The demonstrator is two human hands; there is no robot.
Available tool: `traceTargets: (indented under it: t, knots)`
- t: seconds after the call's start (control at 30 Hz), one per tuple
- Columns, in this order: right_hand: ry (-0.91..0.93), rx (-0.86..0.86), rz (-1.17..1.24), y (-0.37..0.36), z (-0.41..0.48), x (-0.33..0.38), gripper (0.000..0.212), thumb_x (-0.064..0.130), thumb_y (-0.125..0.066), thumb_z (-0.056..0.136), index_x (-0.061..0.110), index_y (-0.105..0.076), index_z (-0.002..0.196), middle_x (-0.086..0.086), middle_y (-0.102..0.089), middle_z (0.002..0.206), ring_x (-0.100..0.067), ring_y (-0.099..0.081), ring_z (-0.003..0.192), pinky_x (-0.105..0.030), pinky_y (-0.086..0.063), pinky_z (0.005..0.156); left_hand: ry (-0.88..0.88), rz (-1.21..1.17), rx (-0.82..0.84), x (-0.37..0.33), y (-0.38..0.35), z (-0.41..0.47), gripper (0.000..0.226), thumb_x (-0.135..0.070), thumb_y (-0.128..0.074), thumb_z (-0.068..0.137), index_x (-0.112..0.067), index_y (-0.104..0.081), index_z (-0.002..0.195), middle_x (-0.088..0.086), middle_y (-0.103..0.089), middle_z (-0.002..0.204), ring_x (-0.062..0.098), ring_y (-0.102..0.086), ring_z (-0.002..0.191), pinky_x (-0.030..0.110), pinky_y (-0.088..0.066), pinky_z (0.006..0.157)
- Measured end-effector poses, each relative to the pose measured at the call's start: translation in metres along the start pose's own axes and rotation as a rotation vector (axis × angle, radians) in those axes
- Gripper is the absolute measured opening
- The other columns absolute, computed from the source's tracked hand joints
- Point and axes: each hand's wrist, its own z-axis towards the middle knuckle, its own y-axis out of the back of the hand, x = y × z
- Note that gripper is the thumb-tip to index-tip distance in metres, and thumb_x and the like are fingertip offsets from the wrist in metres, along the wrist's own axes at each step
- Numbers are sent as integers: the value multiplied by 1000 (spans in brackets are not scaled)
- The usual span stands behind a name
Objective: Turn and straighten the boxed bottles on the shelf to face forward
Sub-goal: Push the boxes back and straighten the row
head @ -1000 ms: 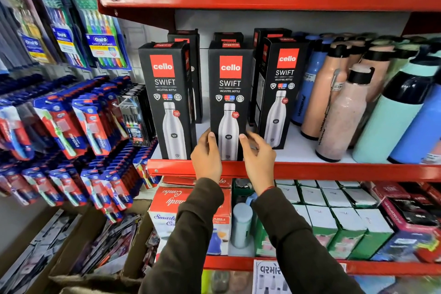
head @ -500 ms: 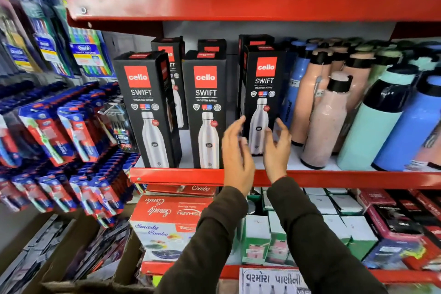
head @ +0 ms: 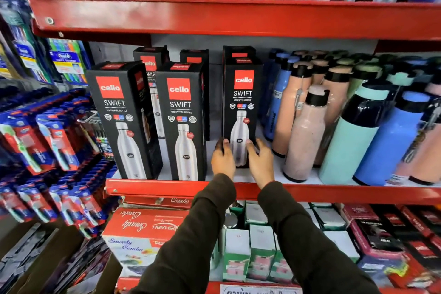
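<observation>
Three black Cello Swift bottle boxes stand in the front row of the red shelf. The left box is turned slightly, its side panel showing. The middle box faces forward at the shelf edge. The right box faces forward and sits further back. My left hand grips its lower left edge, and my right hand holds its lower right edge. More of the same boxes stand behind the front row.
Unboxed bottles stand close on the right: a pink one, a mint one and a blue one. Toothbrush packs hang at the left. Small boxes and a red combo box fill the shelf below. The upper shelf overhangs.
Both hands left the middle box and moved right to the right box, closing on its lower edges. That box now faces forward instead of angled. The camera shifted right and closer.
</observation>
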Motion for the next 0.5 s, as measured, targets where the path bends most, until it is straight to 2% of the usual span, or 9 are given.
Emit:
traceTargets:
  t: [0.1,0.2,0.27,0.3,0.4,0.5]
  knots:
    - [23,-26,-19,3,-4,-1,43,30,-57,98,4,-58,133,-11,-62,136,-25,-57,127,-25,-42,100,-12,-13,-26,0,1,-4,41,-29,-42,104,-6,-56,136,14,-58,141,29,-50,134,24,-34,105]
    - [47,-44,-36,7,-13,-2,42,30,-59,97,4,-60,131,-8,-66,129,-20,-60,120,-11,-37,90,-37,-3,-44,2,5,-14,41,-28,-42,104,-6,-56,136,13,-58,141,26,-49,135,18,-30,102]
    - [62,-50,-25,10,-20,-1,39,29,-60,97,6,-63,127,0,-66,116,-14,-61,111,2,-36,80,-61,12,-55,5,8,-21,41,-30,-42,104,-7,-57,135,12,-59,139,26,-50,133,18,-31,101]
    - [69,-45,-15,12,-24,0,36,28,-61,96,7,-64,126,4,-66,112,-12,-61,108,5,-36,79,-67,19,-62,6,10,-24,41,-31,-42,104,-8,-58,134,12,-61,137,26,-52,131,18,-32,100]
    - [75,-11,6,17,-36,1,35,29,-60,97,12,-64,127,9,-65,114,-3,-61,107,-2,-41,88,-84,65,-72,8,17,-33,40,-34,-41,104,-11,-60,131,11,-64,132,27,-55,126,21,-34,95]
    - [74,-11,24,21,-46,1,35,28,-61,96,12,-65,126,11,-65,112,19,-60,93,7,-38,78,-117,123,-68,10,24,-41,40,-37,-41,103,-16,-61,130,9,-66,129,26,-57,122,23,-35,94]
